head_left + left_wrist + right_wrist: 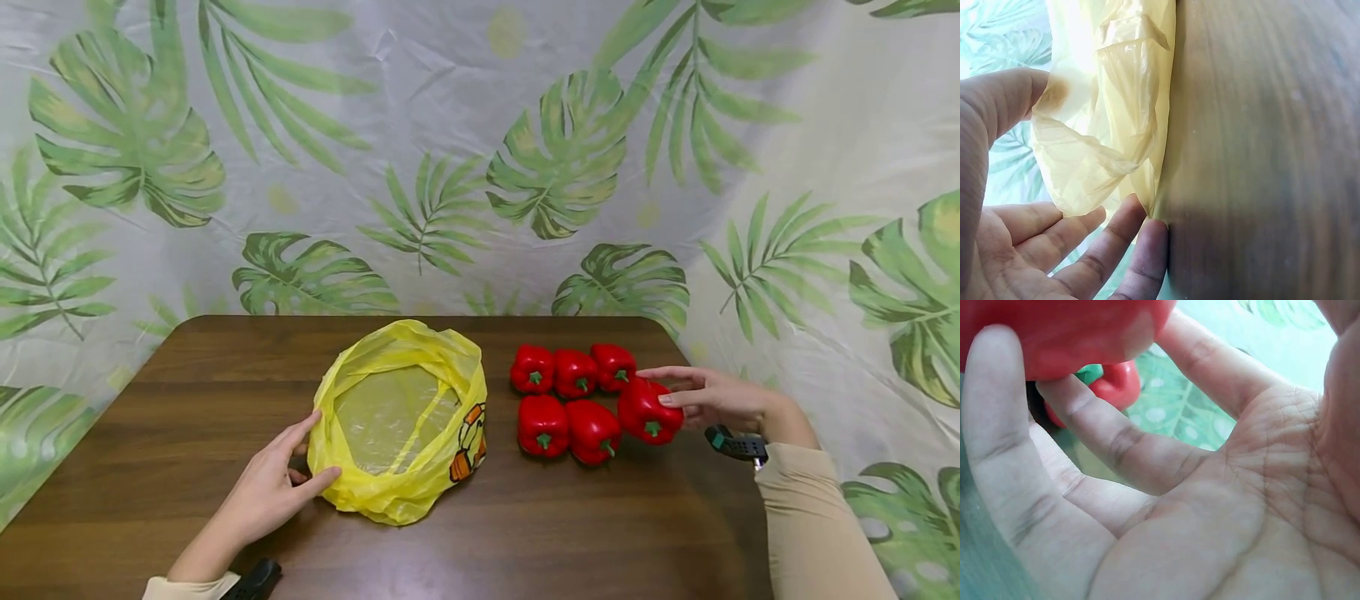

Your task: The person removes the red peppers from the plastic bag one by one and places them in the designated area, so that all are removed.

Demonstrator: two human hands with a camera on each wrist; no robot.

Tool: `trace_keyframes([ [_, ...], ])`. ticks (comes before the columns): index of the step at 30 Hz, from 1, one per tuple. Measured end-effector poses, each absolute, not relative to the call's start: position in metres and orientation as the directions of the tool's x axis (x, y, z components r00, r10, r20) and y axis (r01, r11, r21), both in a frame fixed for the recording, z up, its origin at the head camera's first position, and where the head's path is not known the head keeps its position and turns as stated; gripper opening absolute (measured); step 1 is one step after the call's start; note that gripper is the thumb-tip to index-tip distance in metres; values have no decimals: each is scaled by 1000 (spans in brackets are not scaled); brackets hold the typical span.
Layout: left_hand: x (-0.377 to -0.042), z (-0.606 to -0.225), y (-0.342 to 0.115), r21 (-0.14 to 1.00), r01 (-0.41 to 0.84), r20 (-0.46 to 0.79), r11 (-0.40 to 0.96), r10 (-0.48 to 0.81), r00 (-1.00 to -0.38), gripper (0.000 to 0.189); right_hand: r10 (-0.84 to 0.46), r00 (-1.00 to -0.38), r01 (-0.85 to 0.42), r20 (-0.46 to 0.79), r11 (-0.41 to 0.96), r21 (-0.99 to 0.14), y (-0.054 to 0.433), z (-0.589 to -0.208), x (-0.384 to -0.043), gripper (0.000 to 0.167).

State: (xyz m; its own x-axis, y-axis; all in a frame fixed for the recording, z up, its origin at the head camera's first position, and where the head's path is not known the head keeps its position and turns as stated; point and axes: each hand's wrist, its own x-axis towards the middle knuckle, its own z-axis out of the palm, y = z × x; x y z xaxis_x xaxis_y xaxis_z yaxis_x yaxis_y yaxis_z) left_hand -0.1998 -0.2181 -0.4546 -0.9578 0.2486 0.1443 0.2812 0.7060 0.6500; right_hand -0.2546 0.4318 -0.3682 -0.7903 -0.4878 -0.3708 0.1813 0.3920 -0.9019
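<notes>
A yellow plastic bag [471,367], its wide mouth facing up, stands on the brown table. My left hand [273,483] rests against the bag's left side, with thumb and index finger spread along the rim. Close up in the left wrist view, the thumb tip shows through the thin bag [1129,81] and the other fingers touch its outer side fairly straight. At the right, my right hand [701,396] grips a red bell pepper [645,408] with green stem between thumb and fingers. The right wrist view shows fingertips against that pepper [1079,337].
Left of the held pepper, three red bell peppers [576,372] form a back row and two more [543,427] sit in front. The dark wood table [480,550] ends before a leaf-patterned cloth [450,125]. Each wrist wears a black device [738,446].
</notes>
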Motion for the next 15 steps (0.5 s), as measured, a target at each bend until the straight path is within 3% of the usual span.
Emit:
trace_keyframes([
  [8,-200,-456,-218,645,291,153,707,254,-955,87,-473,-788,198,-394,411,-890,435,-376,-255,49],
  [15,-201,-457,-219,651,290,151,701,255,-955,87,-447,-782,223,-435,450,-864,436,-385,-257,60],
])
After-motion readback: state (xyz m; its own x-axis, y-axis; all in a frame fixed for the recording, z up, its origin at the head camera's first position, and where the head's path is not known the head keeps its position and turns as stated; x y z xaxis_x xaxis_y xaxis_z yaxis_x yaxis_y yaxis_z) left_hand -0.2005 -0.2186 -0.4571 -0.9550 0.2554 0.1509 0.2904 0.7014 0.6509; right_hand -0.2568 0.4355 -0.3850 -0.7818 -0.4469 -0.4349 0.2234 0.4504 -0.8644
